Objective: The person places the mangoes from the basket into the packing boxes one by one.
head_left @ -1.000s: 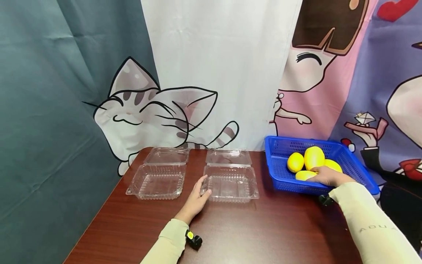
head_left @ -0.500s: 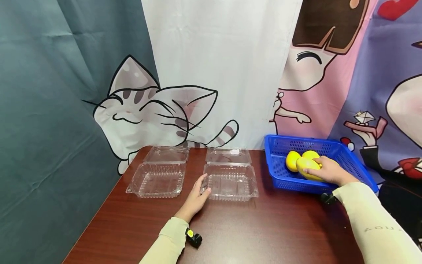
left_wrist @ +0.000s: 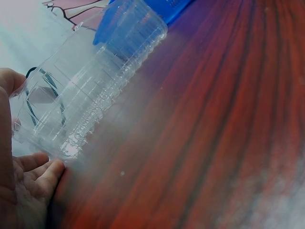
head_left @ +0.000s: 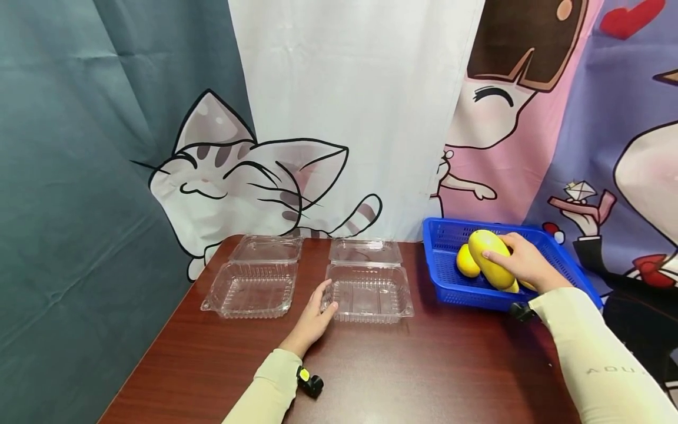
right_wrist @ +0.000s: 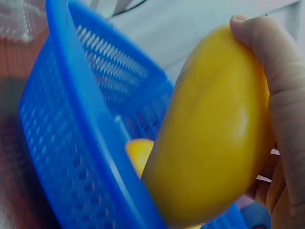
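Note:
My right hand (head_left: 516, 259) holds a large, smooth yellow mango (head_left: 489, 256), thumb on its near side, raised over the blue basket (head_left: 461, 297). In the right wrist view this mango (right_wrist: 209, 129) stands tilted beside the basket's rim, much of the fingers hidden behind it. More yellow fruit (head_left: 467, 261) lies in the basket, partly covered by the held one. My left hand (head_left: 312, 321) rests at the front left corner of the right clear plastic container (head_left: 371, 318), fingers loosely extended along its side. In the left wrist view fingertips (left_wrist: 52, 174) touch its corner.
A second clear container (head_left: 251, 312) stands to the left, its lid (head_left: 267, 250) folded back like the right one's (head_left: 365, 253). All stand on a dark red wooden table (head_left: 397, 371). A printed curtain (head_left: 360, 118) hangs behind the table.
My right hand has lifted the mango up from among the fruit in the basket and turned it more upright. The left hand has stayed at the container.

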A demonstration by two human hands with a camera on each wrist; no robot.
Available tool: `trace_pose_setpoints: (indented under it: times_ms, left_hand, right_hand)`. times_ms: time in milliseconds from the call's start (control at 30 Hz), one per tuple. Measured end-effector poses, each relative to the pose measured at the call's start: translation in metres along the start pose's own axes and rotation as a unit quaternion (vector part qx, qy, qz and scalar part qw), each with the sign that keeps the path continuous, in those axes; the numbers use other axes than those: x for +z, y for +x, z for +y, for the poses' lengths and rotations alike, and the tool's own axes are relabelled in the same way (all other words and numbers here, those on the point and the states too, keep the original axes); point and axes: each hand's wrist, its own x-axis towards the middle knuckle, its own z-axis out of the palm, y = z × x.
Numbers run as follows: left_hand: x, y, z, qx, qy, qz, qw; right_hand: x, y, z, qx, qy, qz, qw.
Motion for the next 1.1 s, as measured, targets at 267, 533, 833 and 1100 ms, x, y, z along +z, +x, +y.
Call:
trace_pose_setpoints:
  times_ms: [267, 533, 833, 1100]
  left_hand:
    - [-0.005, -0.007, 0.025, 0.000, -0.006, -0.002, 1.0000]
    - [-0.004, -0.006, 0.005, 0.001, -0.003, -0.006, 1.0000]
    - [-0.004, -0.004, 0.000, 0.005, 0.004, -0.012, 0.9999]
    - [-0.002, -0.001, 0.000, 0.001, -0.006, -0.010, 0.9999]
  right_hand:
    - [0.005, 0.014, -0.044, -0.040, 0.031, 0.028, 0.9983]
    - [0.021, 0.027, -0.102, -0.089, 0.036, 0.031, 0.9949]
    - [0.055, 0.035, -0.151, -0.131, 0.042, 0.034, 0.9899]
    - [0.089, 0.032, -0.180, -0.141, 0.039, 0.011, 0.9892]
